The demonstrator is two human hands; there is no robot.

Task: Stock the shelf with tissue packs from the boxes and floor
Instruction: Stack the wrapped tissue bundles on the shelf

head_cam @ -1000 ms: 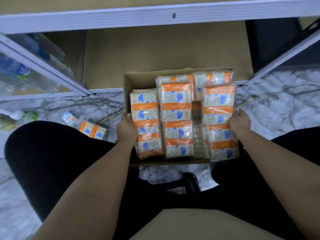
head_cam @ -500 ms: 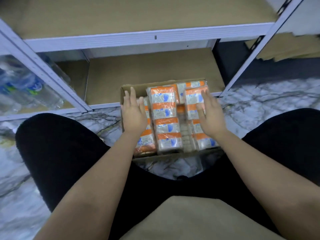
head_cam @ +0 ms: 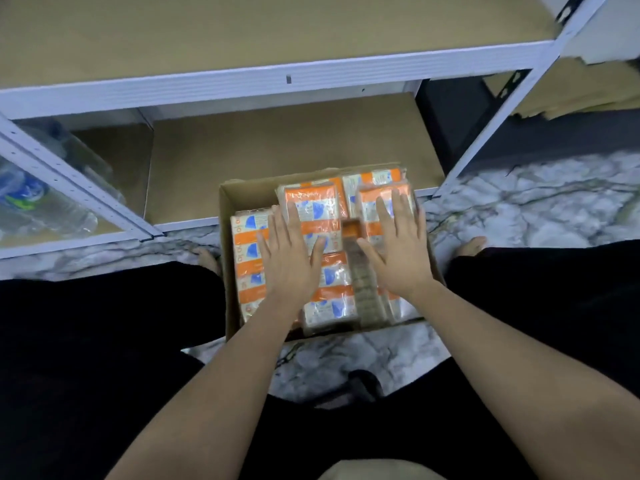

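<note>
At centre frame, the tissue packs [head_cam: 313, 216] are stacked in the cardboard box [head_cam: 231, 271] below the shelf [head_cam: 284, 150]. The left hand [head_cam: 287, 258] and right hand [head_cam: 398, 251] are laid flat, fingers spread, on them.

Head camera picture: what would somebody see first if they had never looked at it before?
First, the bright orange and blue tissue packs crammed into an open cardboard box on the marble floor, right in the middle. Two hands are spread flat over them, the left hand on the middle stack and the right hand on the right stack. Behind the box, the bottom shelf shows bare brown board.
</note>
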